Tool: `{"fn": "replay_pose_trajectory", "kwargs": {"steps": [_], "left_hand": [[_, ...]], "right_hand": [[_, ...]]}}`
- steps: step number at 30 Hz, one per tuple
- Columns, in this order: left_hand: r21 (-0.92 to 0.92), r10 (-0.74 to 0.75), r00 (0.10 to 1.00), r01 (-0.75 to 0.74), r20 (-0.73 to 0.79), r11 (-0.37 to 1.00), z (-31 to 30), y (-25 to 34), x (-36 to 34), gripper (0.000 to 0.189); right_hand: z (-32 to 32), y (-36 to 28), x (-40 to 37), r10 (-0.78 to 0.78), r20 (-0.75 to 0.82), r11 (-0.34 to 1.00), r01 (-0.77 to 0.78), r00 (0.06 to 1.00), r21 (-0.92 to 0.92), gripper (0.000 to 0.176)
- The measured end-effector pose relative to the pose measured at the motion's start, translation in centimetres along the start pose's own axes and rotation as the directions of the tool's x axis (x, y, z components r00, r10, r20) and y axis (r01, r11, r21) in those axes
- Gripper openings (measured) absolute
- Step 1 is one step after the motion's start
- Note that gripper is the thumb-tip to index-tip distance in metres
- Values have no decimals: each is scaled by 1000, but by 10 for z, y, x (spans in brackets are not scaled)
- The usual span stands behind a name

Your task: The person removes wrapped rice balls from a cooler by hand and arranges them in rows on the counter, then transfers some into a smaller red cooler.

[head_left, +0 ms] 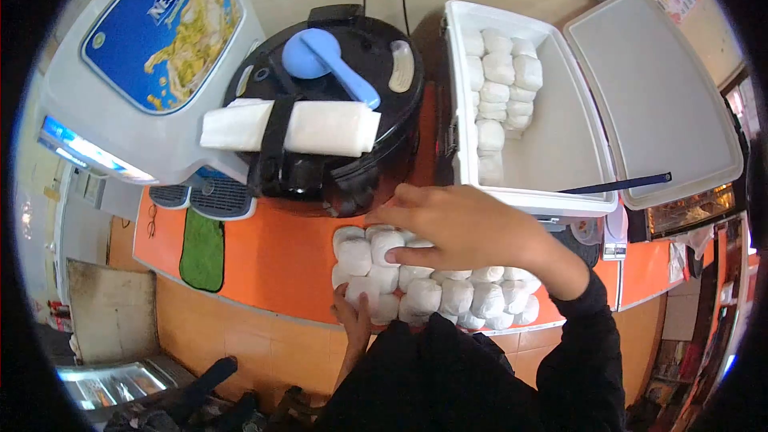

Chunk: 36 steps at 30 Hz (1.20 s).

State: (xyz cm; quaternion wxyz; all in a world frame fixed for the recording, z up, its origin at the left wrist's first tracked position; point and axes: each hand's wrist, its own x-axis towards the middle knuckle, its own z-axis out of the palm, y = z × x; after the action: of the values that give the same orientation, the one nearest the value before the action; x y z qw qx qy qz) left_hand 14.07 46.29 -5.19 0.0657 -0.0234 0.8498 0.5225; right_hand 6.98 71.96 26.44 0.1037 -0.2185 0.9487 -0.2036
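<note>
White paper-wrapped bundles (456, 298) are stacked in rows along the front of the orange counter (280, 260). At the near left end of the stack, my left hand (350, 318) has its thumb and fingers closed about one bundle (362, 291). My right hand (464, 228) reaches over the far left part of the stack with its thumb and fingers apart. Its thumb tip is at the side of an upper bundle (387, 246), and the fingers extend just behind it. The right palm and wrist hide some bundles beneath.
Behind stands a black lidded pot (352, 180) carrying a blue ladle (316, 56) and folded white stack (332, 128). An opened white cooler (552, 144) holds similar bundles (498, 68). A drink dispenser (104, 128) and green cloth (203, 248) are at left.
</note>
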Motion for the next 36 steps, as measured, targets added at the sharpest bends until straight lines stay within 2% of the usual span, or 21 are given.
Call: {"fn": "replay_pose_trajectory", "kwargs": {"steps": [2,4,6,8,10,12,14,17,19,20,22,24,26,27,28,29,31,32,33,35,36], "left_hand": [[-26,-20,1000,20,12,999,-4,-1,1,47],[-50,-42,999,43,20,998,-7,0,3,47],[-4,-12,1000,12,-16,1000,-8,4,8,49],[80,76,995,-71,-58,994,-8,14,16,49],[165,169,981,-152,-95,975,-3,31,28,48],[106,264,949,-249,-172,963,3,52,43,48],[162,337,933,-316,-123,935,3,76,56,44],[49,292,956,-291,-10,955,9,110,69,33],[-116,335,929,-320,156,940,14,113,79,20],[-118,342,926,-325,161,938,17,122,81,20],[-267,446,880,-396,164,879,26,143,81,11],[-318,384,899,-308,211,897,29,155,79,9],[-427,573,759,-428,308,796,31,199,83,7],[-428,572,758,-426,313,798,33,210,83,7],[-582,601,734,-350,316,734,38,220,83,9],[-717,631,710,-259,312,647,42,230,83,10],[-822,661,700,-189,271,538,49,254,89,29],[-815,572,758,-94,315,572,50,272,89,48],[-801,474,803,6,361,599,48,293,88,68],[-809,404,786,196,468,555,49,338,93,101],[-808,407,783,197,471,556,48,349,94,101]], "right_hand": [[-52,-3,-32,69,-78,996,-73,995,-51,34],[-85,25,-56,211,-48,967,-201,976,156,27],[-108,67,-67,308,8,951,-308,951,5,23],[-100,129,-66,509,135,860,-497,850,-115,22],[-66,199,-60,624,304,780,-599,720,-182,33],[-40,235,-45,691,487,647,-758,534,-88,61],[2,285,-33,658,517,640,-769,548,1,82],[68,324,-6,736,421,610,-789,530,-72,97],[132,374,10,802,77,587,-758,593,-284,104],[138,388,11,805,72,582,-763,588,-281,104],[144,404,6,701,-58,713,-698,711,61,104],[123,394,1,688,-3,726,-688,726,-18,97],[90,362,-6,674,60,738,-669,736,-89,90],[66,337,-12,724,160,675,-737,671,37,86],[39,312,-19,753,263,585,-797,602,149,83],[14,287,-23,728,249,627,-768,638,132,78],[-30,234,-34,660,136,737,-672,739,73,72],[-49,205,-41,602,38,798,-603,798,17,70],[-72,169,-47,568,-36,823,-567,822,44,71],[-109,101,-56,547,-100,836,-537,831,108,72],[-117,81,-58,559,-92,826,-545,824,143,74]]}}
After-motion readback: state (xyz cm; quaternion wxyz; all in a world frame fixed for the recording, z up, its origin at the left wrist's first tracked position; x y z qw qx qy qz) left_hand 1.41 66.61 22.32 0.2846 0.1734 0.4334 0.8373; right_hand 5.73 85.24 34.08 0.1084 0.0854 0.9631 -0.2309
